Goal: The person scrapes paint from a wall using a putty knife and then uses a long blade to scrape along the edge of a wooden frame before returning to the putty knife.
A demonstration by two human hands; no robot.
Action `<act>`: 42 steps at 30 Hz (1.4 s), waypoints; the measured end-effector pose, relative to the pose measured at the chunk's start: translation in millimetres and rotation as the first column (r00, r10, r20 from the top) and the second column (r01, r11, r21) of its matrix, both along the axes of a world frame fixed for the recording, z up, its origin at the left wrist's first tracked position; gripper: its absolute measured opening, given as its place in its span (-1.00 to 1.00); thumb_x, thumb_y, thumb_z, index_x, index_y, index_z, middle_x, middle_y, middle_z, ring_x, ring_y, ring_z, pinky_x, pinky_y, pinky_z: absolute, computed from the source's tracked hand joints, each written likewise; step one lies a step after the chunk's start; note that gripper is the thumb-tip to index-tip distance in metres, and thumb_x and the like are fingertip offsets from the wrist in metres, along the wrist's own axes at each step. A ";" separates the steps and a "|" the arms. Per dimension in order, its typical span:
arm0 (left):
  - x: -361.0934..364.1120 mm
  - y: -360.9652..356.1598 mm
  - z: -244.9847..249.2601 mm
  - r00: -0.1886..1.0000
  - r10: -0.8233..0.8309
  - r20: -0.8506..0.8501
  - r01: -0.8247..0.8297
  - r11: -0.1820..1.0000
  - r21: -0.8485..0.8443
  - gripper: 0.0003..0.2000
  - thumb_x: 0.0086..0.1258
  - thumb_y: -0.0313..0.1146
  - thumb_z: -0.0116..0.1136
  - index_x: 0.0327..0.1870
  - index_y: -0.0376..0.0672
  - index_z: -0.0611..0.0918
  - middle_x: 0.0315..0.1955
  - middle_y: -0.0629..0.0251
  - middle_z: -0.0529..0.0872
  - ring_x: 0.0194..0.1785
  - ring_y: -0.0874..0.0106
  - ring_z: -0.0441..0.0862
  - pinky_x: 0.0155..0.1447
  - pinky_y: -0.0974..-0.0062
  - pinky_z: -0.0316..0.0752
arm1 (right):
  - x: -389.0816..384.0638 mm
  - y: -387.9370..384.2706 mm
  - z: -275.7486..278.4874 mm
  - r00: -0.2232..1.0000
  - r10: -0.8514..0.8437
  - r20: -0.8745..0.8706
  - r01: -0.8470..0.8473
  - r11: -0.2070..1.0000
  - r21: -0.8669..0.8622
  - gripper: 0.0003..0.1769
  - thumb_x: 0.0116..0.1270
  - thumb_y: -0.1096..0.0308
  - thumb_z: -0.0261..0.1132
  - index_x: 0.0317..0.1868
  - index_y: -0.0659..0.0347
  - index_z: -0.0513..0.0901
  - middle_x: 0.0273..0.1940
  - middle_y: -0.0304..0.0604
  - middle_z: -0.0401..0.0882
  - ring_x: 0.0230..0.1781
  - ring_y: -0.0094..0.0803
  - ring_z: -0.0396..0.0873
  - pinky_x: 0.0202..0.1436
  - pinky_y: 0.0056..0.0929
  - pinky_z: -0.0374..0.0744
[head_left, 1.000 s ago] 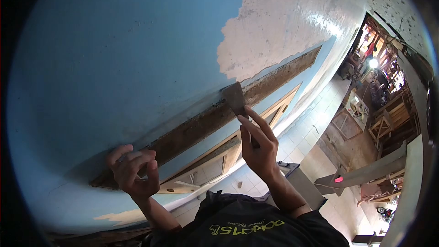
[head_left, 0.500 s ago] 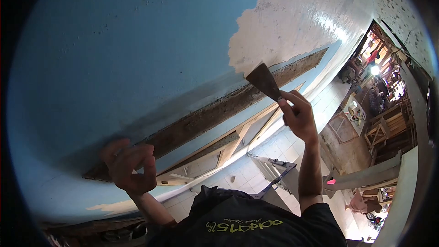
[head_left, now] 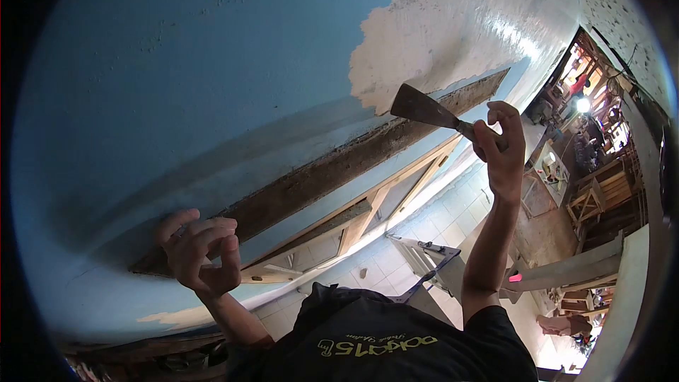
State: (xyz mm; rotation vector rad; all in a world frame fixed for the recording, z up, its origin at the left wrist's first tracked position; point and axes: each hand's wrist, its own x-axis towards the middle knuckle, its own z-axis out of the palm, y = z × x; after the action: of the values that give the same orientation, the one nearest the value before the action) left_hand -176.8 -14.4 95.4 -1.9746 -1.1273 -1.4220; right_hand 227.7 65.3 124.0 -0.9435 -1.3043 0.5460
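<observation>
My right hand (head_left: 505, 147) grips the handle of a putty knife (head_left: 423, 107), its index finger lifted away from the others. The wide, dark blade points left and overlaps the lower edge of the bare, pale patch (head_left: 417, 42) on the blue painted wall (head_left: 233, 64). At lower left, my left hand (head_left: 201, 251) is open, with loosely bent fingers and nothing in them. It is beside the near end of a long brown wooden strip (head_left: 304, 180) that runs slantwise along the wall.
Below the strip is a wooden-framed opening (head_left: 353, 235). A folding ladder (head_left: 424, 258) stands behind my dark shirt, over a tiled floor (head_left: 453, 216). Off to the right are a lit lamp (head_left: 583, 105), stacked wooden pieces (head_left: 601, 194) and a small table (head_left: 548, 170) with items on it.
My right hand has moved right and slightly up, and the putty knife has turned so its blade lies flatter. My left hand has shifted only slightly.
</observation>
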 end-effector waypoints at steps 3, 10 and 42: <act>-0.5 -1.2 0.2 1.000 -0.006 -0.018 0.005 1.000 -0.013 -0.93 0.24 -0.36 0.15 -0.42 -0.09 0.64 -0.53 0.37 0.73 -0.34 0.48 0.59 0.15 0.33 0.35 | 6.6 5.4 -3.0 0.984 0.112 -0.138 -0.113 0.994 0.003 -0.73 0.34 0.51 0.32 0.01 0.31 0.49 -0.23 -0.27 0.45 -0.52 -0.67 0.41 -0.52 -0.65 0.38; -1.1 -2.3 0.5 0.999 -0.022 -0.028 0.021 0.999 -0.040 -0.91 0.27 -0.37 0.13 -0.42 -0.12 0.64 -0.51 0.33 0.73 -0.32 0.46 0.60 0.14 0.32 0.35 | -6.1 26.4 -13.5 0.859 0.115 -0.498 0.005 0.973 0.233 -0.70 0.51 0.14 0.15 -0.07 0.24 0.50 -0.29 -0.25 0.49 -0.22 -0.44 0.53 -0.09 -0.43 0.55; -2.4 -4.6 -6.4 0.998 0.060 -0.003 -0.060 0.995 -0.081 -0.97 0.17 -0.35 0.21 -0.46 -0.01 0.64 -0.54 0.45 0.74 -0.06 0.35 0.47 0.11 0.35 0.35 | -58.9 67.6 25.3 0.170 0.915 -0.367 -0.424 0.404 0.811 -0.51 0.35 0.04 -0.08 -0.74 -0.05 0.09 -0.77 -0.43 -0.06 -0.75 -0.56 -0.14 -0.68 -0.48 -0.04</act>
State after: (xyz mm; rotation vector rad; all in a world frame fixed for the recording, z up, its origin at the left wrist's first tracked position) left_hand -179.2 -19.0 89.0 -1.9782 -1.2514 -1.3656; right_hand 168.8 132.9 149.3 0.5816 -0.8436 1.1143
